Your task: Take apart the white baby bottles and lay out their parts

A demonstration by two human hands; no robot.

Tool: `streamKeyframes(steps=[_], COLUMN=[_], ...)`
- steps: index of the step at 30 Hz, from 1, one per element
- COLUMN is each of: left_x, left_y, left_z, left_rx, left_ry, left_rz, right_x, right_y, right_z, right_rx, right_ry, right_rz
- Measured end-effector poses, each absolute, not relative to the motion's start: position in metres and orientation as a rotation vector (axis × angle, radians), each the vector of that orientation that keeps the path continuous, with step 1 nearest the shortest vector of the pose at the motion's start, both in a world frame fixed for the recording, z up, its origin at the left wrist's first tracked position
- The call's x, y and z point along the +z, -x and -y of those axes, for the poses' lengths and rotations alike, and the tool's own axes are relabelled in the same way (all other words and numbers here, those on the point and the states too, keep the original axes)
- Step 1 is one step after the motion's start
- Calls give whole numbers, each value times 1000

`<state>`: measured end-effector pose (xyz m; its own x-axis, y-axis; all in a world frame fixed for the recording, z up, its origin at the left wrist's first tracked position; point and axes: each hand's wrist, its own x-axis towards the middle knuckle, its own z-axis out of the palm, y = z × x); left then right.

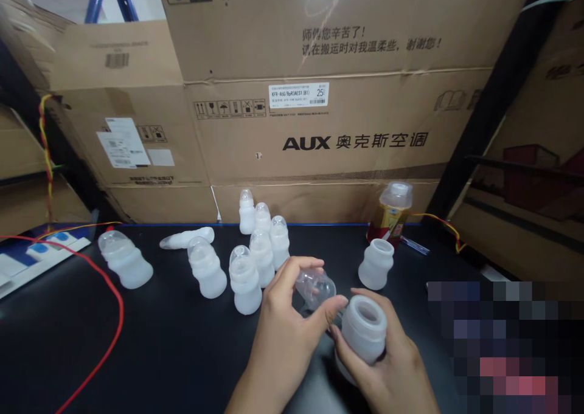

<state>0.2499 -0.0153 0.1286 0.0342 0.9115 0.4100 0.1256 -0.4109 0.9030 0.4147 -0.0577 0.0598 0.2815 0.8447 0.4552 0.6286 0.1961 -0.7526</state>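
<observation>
My left hand (pixel 285 317) pinches a clear domed bottle cap (pixel 316 287) between thumb and fingers, just above the black table (pixel 182 353). My right hand (pixel 387 365) grips a white frosted bottle body (pixel 364 329), open mouth up, tilted toward the cap. Cap and bottle are close but apart. Another uncapped white bottle (pixel 376 263) stands just behind my hands.
Several capped white bottles (pixel 245 280) stand in a cluster at centre, one more capped bottle (pixel 125 259) at left, and one lies on its side (pixel 187 238). A yellow-red jar (pixel 392 214) stands at back right. Cardboard boxes (pixel 342 140) wall the rear. A red wire (pixel 114 317) curves across the left.
</observation>
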Motion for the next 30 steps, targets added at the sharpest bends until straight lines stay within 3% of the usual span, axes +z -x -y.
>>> streamKeyframes(steps=[5,10,17,23,30], left_x=[116,91,78,90,146], left_y=[-239,-222,-219,-235,-254], left_z=[29,48,36,37,26], left_rx=[1622,1720,1079,1177,940], left_ry=[-1580,-1704,-2766,-2617,-2132], left_rz=[-1095,-1181,-1070,-1178,-403], right_x=[52,54,59,67,65], right_y=[-430,-433,-439,-444,-434], right_z=[49,49,52,51,56], right_rx=[47,32,11,-14,199], right_ry=[1427,1407,1318,1221,1086], right_rz=[1577,1568,1602,1732,1607])
